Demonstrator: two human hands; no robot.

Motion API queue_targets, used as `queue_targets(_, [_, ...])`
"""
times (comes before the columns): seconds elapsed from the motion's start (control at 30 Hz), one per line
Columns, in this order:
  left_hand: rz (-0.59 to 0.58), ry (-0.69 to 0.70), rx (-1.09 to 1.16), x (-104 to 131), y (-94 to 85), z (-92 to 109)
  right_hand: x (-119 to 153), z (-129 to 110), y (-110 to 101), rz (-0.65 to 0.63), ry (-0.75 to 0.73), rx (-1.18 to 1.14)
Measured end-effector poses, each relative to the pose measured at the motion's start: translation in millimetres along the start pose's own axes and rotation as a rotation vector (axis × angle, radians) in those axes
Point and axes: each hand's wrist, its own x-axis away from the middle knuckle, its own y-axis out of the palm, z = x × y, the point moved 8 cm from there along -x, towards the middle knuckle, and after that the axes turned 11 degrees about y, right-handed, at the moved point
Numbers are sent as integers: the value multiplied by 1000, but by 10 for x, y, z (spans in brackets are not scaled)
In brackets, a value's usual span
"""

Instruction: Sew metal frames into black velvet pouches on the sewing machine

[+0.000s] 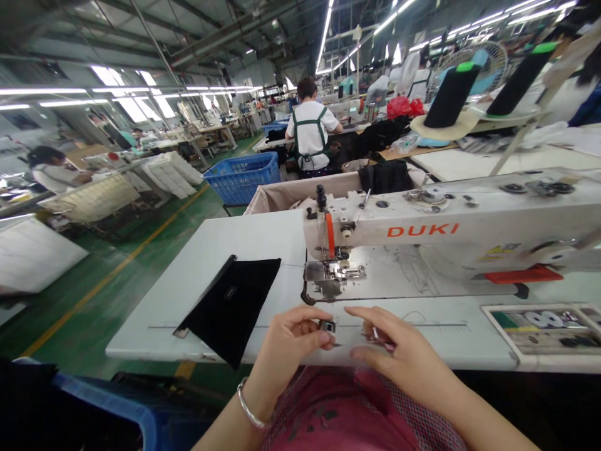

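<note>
Between the thumb and fingers of my left hand (300, 335) is a small metal bobbin case (327, 326), held above the table's front edge. My right hand (399, 344) is just to its right, thumb and forefinger apart. The other fingers of that hand curl around something small and shiny (374, 335), mostly hidden. A black fabric piece (239, 300) lies flat on the white sewing table (188, 250) to the left. Behind my hands stands the sewing machine (366, 225), its presser foot (345, 271) over the metal plate.
Black thread cones (453, 94) stand at the upper right. A parts tray (544, 332) is set into the table at right. One blue crate (150, 419) sits at lower left, another blue basket (244, 175) beyond the table. A person (310, 128) works ahead, facing away.
</note>
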Motion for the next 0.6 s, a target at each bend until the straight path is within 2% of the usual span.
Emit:
queue_targets(0.13, [-26,49,-1,31,14,0,-65,-219,95,13,-60,-95])
queue_targets(0.3, [-50,-121,87,135,82,-266,-109,-278,140,6,-78,-48])
queue_targets(0.37, [-91,-163,153,188,140,-314,-131,-273,120,10,-88,12])
queue_targets(0.47, [-183,-123,179,238,203,-241,-178,-200,21,77,-57,64])
queue_targets(0.53, [-290,-105,66,268,235,-205,-185,-147,-12,103,-23,68])
queue_targets(0.6, [-341,-129,-40,282,220,-249,-158,-135,52,70,-9,75])
